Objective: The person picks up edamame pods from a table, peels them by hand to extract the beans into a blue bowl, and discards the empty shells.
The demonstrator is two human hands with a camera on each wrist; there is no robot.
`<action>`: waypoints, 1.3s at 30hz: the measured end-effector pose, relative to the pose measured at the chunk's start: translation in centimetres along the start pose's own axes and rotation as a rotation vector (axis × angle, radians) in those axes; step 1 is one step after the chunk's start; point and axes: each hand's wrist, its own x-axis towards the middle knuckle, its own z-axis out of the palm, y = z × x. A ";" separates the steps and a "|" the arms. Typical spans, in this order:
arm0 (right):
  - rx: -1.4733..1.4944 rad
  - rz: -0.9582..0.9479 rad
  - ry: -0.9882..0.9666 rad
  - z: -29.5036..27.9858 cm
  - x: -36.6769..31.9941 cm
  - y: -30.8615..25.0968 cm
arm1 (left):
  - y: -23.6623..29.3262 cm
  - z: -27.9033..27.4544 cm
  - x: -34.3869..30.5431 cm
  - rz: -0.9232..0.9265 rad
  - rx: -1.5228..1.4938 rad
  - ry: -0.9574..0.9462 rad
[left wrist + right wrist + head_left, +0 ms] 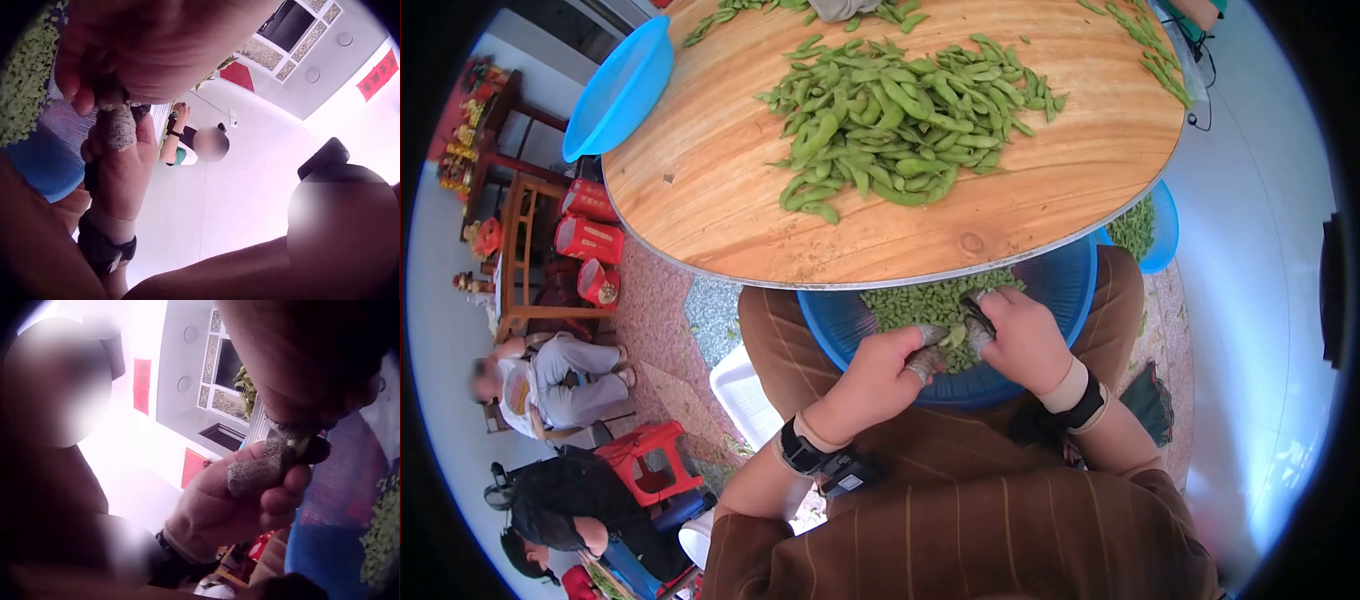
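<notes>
Over a blue basket (820,318) of shelled green beans (900,303), both hands meet fingertip to fingertip. The left hand (878,372) and the right hand (1022,338) pinch a green pod (953,337) between them, with greyish coverings on several fingertips. In the right wrist view a bit of the pod (300,447) shows between the fingers; in the left wrist view the hands hide it. A large pile of whole pods (900,120) lies on the wooden table (710,210) beyond the basket.
The table's curved edge overhangs the basket. An empty blue basin (620,88) is at the table's left edge, a white basket (745,395) left of the legs, and another blue basin (1165,230) of beans at right. Two people sit at lower left near a red stool (650,455).
</notes>
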 end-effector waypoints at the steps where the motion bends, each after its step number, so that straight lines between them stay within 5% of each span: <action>1: -0.030 0.012 0.012 0.0 -0.2 0.3 | -0.1 -0.2 0.0 0.002 0.001 0.003; 6: 0.058 -0.049 0.023 -0.5 -0.7 -1.2 | -0.9 -0.1 -0.3 0.163 0.454 0.185; 10: 0.144 -0.116 -0.146 -0.2 -0.7 -0.2 | -1.0 0.5 -0.6 0.229 0.474 0.154; 12: 0.189 -0.122 -0.195 -0.4 -0.9 0.3 | -1.3 0.4 -1.1 0.172 0.328 -0.074; 17: 0.675 0.148 -0.623 -2.2 -0.3 -0.2 | -0.5 0.4 -2.1 0.044 0.008 -0.275; 22: 0.417 -0.035 -0.554 -0.5 -0.6 0.2 | -1.6 0.8 -2.8 0.028 0.010 -0.263; 24: 0.351 -0.057 -0.549 0.0 -0.6 -0.4 | -2.0 1.1 -3.2 0.230 0.335 -0.073; 27: 0.252 -0.087 -0.407 0.3 -0.3 -1.6 | -1.5 0.8 -3.1 0.173 0.387 0.013; 31: 0.381 0.058 -0.222 -0.2 -0.2 -1.4 | -0.9 -0.7 -3.8 0.202 0.285 0.027; 34: 0.442 0.184 -0.193 -0.1 -0.6 0.7 | -1.5 -4.3 -6.7 -0.053 0.093 0.201; 38: 0.368 0.105 -0.327 0.3 -0.6 1.3 | -2.7 -9.3 -11.9 -0.153 0.670 0.382; 39: 0.317 0.114 -0.311 0.8 -0.7 1.6 | -2.9 -9.7 -13.1 -0.326 0.976 0.376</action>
